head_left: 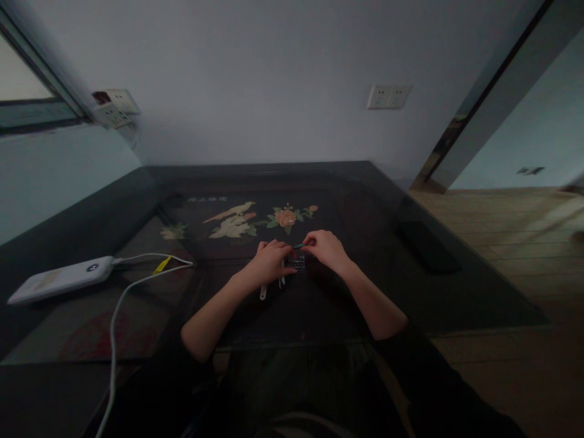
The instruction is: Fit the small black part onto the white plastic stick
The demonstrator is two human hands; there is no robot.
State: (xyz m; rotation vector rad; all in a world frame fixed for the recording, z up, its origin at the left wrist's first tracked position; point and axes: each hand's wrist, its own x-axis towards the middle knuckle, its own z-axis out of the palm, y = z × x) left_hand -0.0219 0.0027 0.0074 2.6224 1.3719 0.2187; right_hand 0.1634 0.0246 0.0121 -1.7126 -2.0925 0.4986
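Note:
My right hand pinches one end of a small, thin, dark stick-like object, too small to name surely. The fingers of my left hand are closed at its other end, so it spans the gap between both hands. Just below it on the dark table lies a small clear case with a grid of compartments, partly beside my left thumb. A slim pale strip with a hole at its end pokes out under my left hand. Another thin light piece lies close by, mostly hidden.
The glossy dark table bears a bird-and-flower picture. To the left, a white power bank trails a white cable with a yellow tag. A flat black object lies at right. Wall sockets are behind.

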